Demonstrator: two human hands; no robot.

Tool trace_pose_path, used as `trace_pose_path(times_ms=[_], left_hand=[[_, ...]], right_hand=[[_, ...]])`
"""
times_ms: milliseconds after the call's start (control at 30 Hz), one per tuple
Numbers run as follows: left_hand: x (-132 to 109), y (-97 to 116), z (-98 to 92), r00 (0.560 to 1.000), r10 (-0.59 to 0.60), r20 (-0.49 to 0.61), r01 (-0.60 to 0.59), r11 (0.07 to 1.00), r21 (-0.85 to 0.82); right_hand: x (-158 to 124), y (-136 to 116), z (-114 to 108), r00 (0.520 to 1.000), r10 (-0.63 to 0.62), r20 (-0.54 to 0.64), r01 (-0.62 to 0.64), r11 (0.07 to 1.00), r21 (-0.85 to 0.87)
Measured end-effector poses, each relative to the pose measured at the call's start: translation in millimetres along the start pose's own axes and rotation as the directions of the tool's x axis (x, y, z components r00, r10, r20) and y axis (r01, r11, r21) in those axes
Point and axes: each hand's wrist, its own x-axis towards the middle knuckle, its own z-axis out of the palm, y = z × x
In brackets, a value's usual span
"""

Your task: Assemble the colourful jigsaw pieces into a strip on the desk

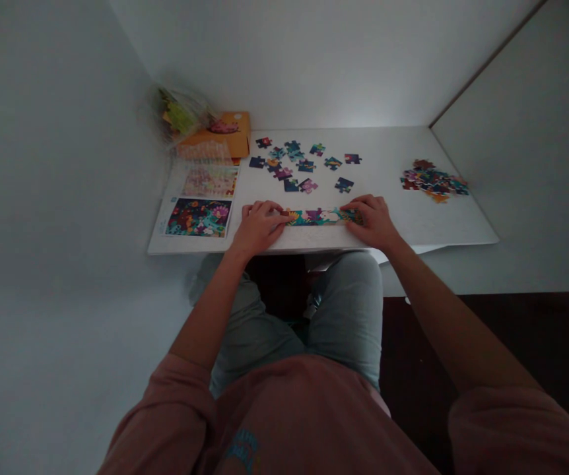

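Note:
A long row of joined jigsaw pieces (321, 216) lies along the near edge of the white desk (388, 218). My left hand (259, 225) rests on its left end, fingers pressing down on it. My right hand (369, 221) holds the right end in the same way. Just beyond the row, several loose dark-coloured puzzle pieces (292, 161) lie scattered face up, apart from both hands. Further right sits a heap of mixed puzzle pieces (433, 180).
A printed sheet with a colourful picture (198, 218) lies at the desk's left, near my left hand. Behind it stand an orange box (230, 135) and a clear plastic bag (178, 115). Walls bound the desk on the left, back and right.

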Motion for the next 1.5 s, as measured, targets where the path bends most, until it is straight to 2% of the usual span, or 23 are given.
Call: trace_pose_path(times_ms=[167, 400, 733, 967, 1033, 1133, 1200, 1300, 1400, 1500], left_hand=[[-1, 0, -1.2, 1.0, 0.009, 0.024, -0.009, 1.0, 0.006], [-2, -10, 5.4, 0.995, 0.096, 0.008, -0.096, 0.995, 0.0], [-1, -12, 7.5, 0.993, 0.122, 0.001, -0.122, 0.992, -0.02], [-2, -9, 2.6, 0.995, 0.103, 0.008, -0.102, 0.994, -0.029], [-2, -7, 3.6, 0.997, 0.063, -0.036, -0.065, 0.997, -0.05], [3, -10, 6.5, 0.985, -0.071, -0.157, 0.063, 0.996, -0.056], [15, -18, 6.8, 0.963, -0.145, -0.227, 0.141, 0.989, -0.033], [53, -37, 2.9, 0.95, -0.166, -0.266, 0.18, 0.983, 0.029], [104, -57, -0.8, 0.966, -0.164, -0.201, 0.189, 0.976, 0.112], [152, -70, 2.3, 0.958, -0.246, -0.148, 0.27, 0.947, 0.173]], right_hand=[[-1, 2, 1, 1.0, -0.023, 0.011, 0.023, 1.0, -0.018], [-2, 4, 2, 0.999, -0.006, 0.042, 0.01, 0.996, -0.084], [0, 6, 3, 0.998, -0.003, 0.059, 0.009, 0.995, -0.1], [3, 9, 7, 0.998, 0.042, -0.041, -0.045, 0.995, -0.088], [4, 9, 7, 0.997, 0.055, -0.056, -0.06, 0.993, -0.098], [4, 7, 7, 0.994, 0.082, -0.073, -0.09, 0.989, -0.115], [4, 6, 7, 0.991, 0.102, -0.086, -0.111, 0.987, -0.119], [5, 3, 7, 0.988, 0.119, -0.097, -0.13, 0.984, -0.121], [5, 2, 7, 0.988, 0.124, -0.095, -0.134, 0.984, -0.115], [5, 2, 5, 0.986, 0.134, -0.103, -0.144, 0.985, -0.098]])
